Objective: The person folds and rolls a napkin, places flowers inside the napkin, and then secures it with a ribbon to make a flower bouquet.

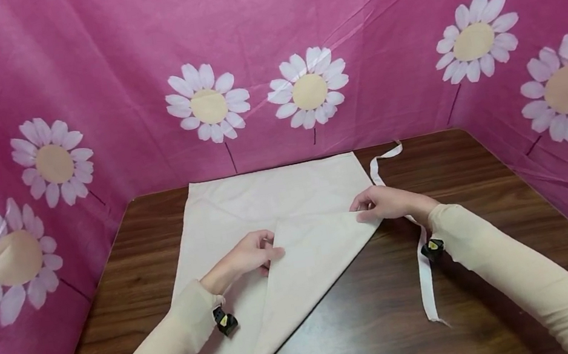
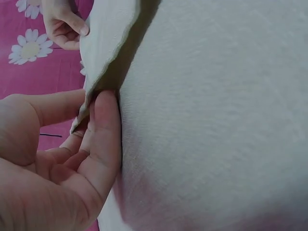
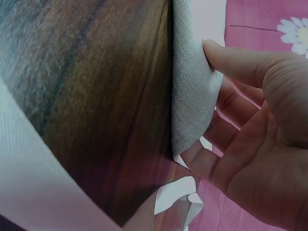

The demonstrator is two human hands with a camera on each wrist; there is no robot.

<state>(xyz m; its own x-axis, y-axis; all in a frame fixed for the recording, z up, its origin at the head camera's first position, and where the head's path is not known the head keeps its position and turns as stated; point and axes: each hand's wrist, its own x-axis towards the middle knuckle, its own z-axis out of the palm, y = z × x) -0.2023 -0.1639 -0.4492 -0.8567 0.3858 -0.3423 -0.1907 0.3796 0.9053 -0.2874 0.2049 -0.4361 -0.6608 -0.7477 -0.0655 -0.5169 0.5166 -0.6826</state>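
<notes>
A cream cloth (image 1: 265,195) lies on the table, its lower right part turned over into a flap (image 1: 303,266) along a slanting fold. My left hand (image 1: 246,255) pinches the flap's left edge between thumb and fingers; the left wrist view shows the edge lifted, with the fingers (image 2: 107,130) beneath it. At the flap's upper right end, my right hand (image 1: 389,201) pinches the cloth, thumb on top and fingertips under it in the right wrist view. A white strap (image 1: 427,284) passes beneath the right wrist, and its lower end is frayed.
The brown wooden table (image 1: 371,317) carries the cloth and strap. Pink curtains (image 1: 248,11) printed with white daisies hang behind and on both sides of it. A small black wrist camera (image 1: 225,321) sits on the left sleeve, another camera (image 1: 432,249) on the right.
</notes>
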